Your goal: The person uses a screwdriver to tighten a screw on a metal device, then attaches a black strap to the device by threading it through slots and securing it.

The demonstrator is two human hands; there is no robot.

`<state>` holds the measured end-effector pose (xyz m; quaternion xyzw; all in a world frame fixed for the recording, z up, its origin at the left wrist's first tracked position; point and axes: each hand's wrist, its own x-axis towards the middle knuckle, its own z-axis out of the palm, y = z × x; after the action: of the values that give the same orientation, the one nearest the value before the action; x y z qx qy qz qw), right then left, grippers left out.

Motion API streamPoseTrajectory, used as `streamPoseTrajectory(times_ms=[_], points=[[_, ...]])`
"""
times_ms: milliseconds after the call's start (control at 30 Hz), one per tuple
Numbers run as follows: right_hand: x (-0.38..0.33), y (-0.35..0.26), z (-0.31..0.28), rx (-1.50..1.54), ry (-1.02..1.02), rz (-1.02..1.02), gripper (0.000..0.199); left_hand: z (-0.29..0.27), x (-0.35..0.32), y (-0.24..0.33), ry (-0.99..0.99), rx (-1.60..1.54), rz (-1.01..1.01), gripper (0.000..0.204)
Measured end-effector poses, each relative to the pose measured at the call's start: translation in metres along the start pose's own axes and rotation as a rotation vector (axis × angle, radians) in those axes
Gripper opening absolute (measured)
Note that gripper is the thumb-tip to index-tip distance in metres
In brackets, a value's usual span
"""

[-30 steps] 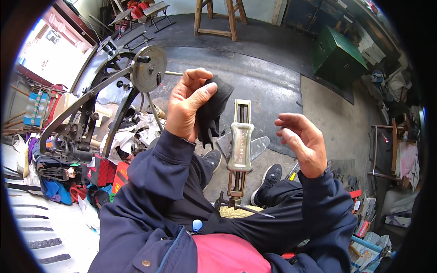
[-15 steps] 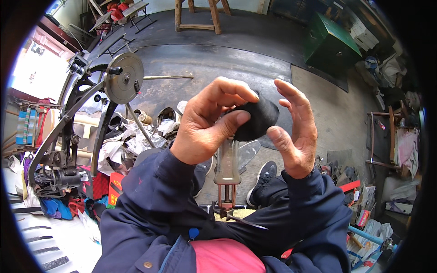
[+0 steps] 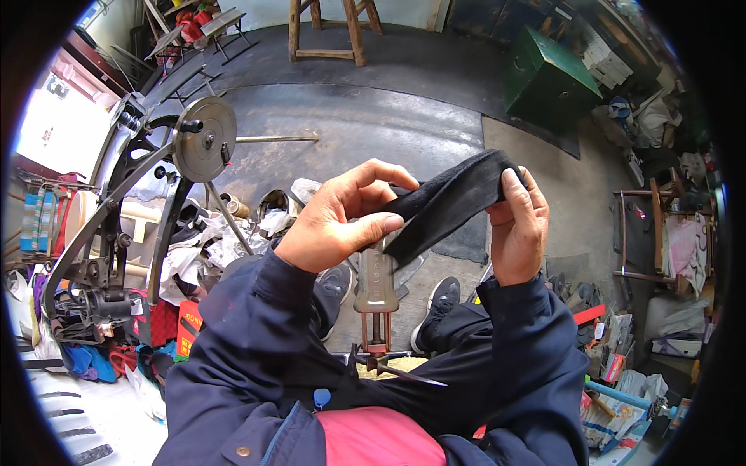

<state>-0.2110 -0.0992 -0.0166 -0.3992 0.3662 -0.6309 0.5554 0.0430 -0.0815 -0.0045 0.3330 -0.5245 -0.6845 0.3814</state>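
Floor matting lies beyond left hand and right hand, both pinching a black strip, probably fabric; slack fingertips could drop it.

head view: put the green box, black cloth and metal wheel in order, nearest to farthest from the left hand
1. Black cloth: held in the left hand, reaching across to the right hand.
2. Metal wheel: off to the left, on the dark machine.
3. Green box: farthest, on the floor at upper right.
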Motion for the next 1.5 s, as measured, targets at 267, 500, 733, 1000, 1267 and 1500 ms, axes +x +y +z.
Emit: streamPoseTrajectory(times_ms=[267,500,733,1000,1267,1500], points=[[0.003,0.006,-0.008,0.064,0.000,0.058,0.015,0.000,0.004,-0.011,0.086,0.015,0.079,0.031],[0.010,0.013,-0.014,-0.017,-0.011,0.086,0.016,-0.008,0.012,-0.018,0.386,0.035,0.214,0.020],[0.025,0.031,-0.014,-0.010,0.011,-0.026,0.020,-0.011,0.012,-0.029,0.426,0.152,0.215,0.026],[0.026,0.032,-0.014,-0.042,0.080,-0.142,0.017,-0.012,0.011,-0.033,0.443,0.180,0.177,0.021],[0.027,0.039,-0.018,-0.247,0.088,-0.069,0.020,-0.025,0.009,-0.030,0.612,0.166,0.225,0.015],[0.015,0.043,-0.005,-0.406,-0.017,0.142,0.052,-0.032,0.010,-0.029,0.701,-0.037,0.331,0.018]])
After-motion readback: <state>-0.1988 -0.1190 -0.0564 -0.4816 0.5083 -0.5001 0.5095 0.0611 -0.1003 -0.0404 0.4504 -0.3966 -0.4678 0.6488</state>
